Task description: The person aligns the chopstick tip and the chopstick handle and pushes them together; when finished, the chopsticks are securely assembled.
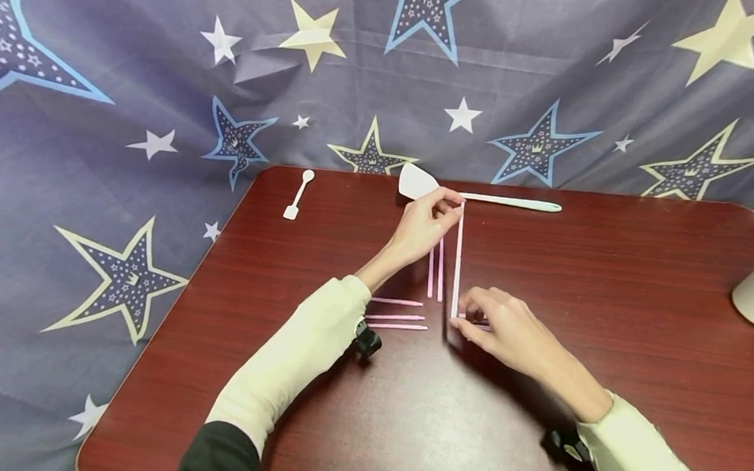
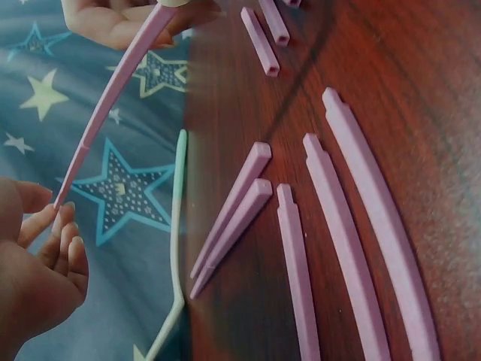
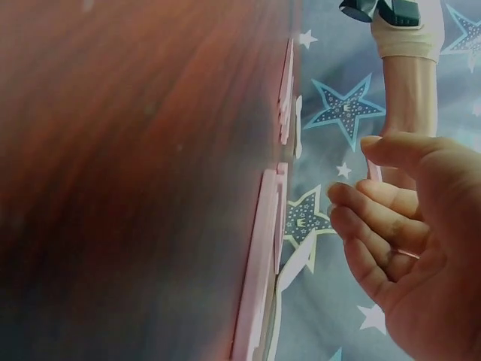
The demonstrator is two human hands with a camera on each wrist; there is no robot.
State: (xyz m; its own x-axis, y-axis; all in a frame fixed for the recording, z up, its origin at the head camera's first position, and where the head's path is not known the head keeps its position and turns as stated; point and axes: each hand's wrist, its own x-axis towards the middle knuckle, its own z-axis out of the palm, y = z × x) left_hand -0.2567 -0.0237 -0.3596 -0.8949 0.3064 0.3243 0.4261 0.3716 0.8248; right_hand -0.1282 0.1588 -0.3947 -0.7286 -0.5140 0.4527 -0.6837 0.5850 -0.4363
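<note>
Head view: the left hand point(image 1: 419, 227) and right hand point(image 1: 508, 331) pinch opposite ends of a pink stick point(image 1: 458, 259) above the desk point(image 1: 622, 296), likely to steady it; other sticks point(image 1: 394, 316) lie grouped, seemingly for tidiness.

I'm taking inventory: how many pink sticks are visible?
9: three left sticks, two middle sticks, one raised stick, three right sticks, one of those barely inside the left-wrist frame. More may be hidden.

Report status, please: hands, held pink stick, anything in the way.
Left hand, right hand pinching pink stick, one end each. Stick above table. Spatula behind left hand.
</note>
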